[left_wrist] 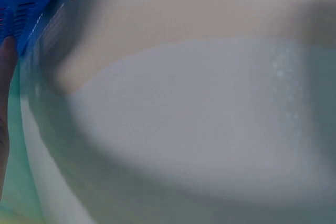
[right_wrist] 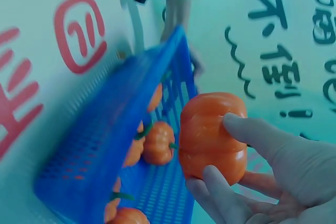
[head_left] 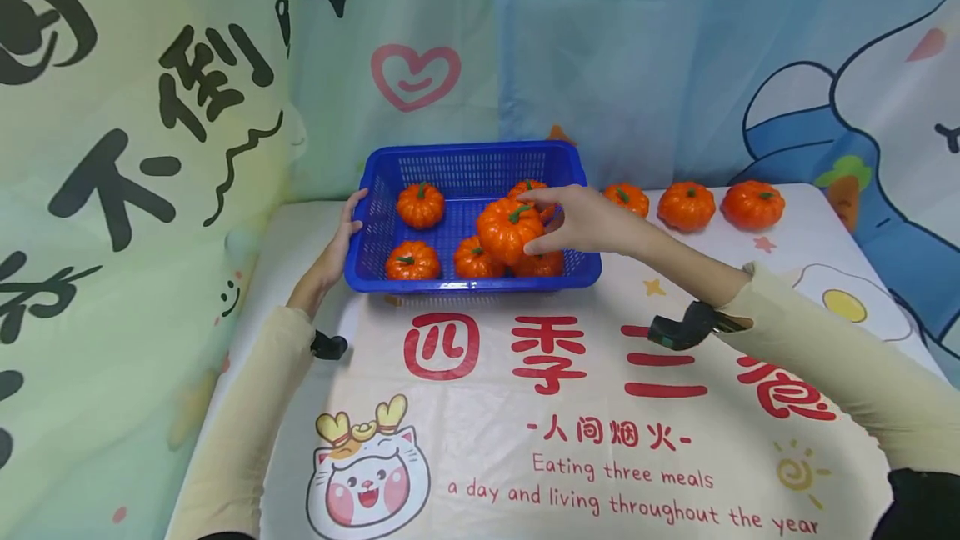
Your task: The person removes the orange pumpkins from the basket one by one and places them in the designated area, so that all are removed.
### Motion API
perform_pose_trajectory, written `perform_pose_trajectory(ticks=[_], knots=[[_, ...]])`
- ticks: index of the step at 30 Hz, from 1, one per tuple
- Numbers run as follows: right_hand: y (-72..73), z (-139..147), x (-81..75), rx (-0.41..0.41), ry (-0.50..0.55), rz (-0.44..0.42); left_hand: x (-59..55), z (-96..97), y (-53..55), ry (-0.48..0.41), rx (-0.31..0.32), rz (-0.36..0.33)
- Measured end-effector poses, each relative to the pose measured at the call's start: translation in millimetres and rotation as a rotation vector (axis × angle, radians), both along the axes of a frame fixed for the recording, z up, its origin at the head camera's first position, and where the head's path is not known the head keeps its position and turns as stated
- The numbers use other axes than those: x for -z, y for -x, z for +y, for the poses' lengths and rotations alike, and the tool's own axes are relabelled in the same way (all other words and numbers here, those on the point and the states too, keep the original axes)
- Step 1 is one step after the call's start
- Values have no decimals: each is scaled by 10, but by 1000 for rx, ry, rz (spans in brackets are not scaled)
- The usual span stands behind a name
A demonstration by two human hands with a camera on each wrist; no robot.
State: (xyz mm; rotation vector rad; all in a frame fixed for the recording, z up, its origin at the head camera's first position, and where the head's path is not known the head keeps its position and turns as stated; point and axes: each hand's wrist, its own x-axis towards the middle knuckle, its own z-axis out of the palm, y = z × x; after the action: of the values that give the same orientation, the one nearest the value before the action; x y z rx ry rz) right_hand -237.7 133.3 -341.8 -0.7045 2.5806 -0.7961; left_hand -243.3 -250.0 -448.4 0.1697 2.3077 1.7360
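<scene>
My right hand (head_left: 581, 219) pinches a small ribbed orange pumpkin (head_left: 508, 232) with a green stem, thumb and fingers on opposite sides. It is held above the right half of a blue plastic basket (head_left: 472, 285). The right wrist view shows this pumpkin (right_wrist: 212, 135) above the basket's rim. Several similar pumpkins lie inside, among them one at the back left (head_left: 421, 207) and one at the front left (head_left: 413, 262). With fingers extended, my left hand (head_left: 337, 244) touches the basket's left side. A finger (left_wrist: 6, 72) lies against the basket wall in the left wrist view.
Three more pumpkins stand in a row right of the basket: one close to it (head_left: 627, 198), a middle one (head_left: 686, 207) and a far right one (head_left: 753, 205). A printed cloth (head_left: 480, 407) covers the table. Behind the basket hangs a patterned curtain (head_left: 600, 48).
</scene>
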Motion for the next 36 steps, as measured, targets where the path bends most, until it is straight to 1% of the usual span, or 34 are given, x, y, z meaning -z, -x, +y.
perform_pose_trajectory(ticks=[4,9,14,18,23,26,29,36], knots=[[-278,168,-3,-6,44,-29,-1,8,-6,-2,-2,-5],[-620,399,-21,4,103,-39,0,8,-17,-4,-12,-9],[-927,664,-34,56,129,-63,3,8,-21,-5,-3,-11],[-1084,864,-16,117,145,-57,3,5,-12,-15,0,-5],[-1193,1051,27,179,150,-62,9,-1,-7,-21,6,0],[-1222,1121,54,218,136,-72,10,-2,-10,-21,4,-1],[-1222,1164,78,249,122,-80,8,3,-11,-19,0,0],[-1161,1241,158,272,110,-76,8,8,-7,1,-6,-8]])
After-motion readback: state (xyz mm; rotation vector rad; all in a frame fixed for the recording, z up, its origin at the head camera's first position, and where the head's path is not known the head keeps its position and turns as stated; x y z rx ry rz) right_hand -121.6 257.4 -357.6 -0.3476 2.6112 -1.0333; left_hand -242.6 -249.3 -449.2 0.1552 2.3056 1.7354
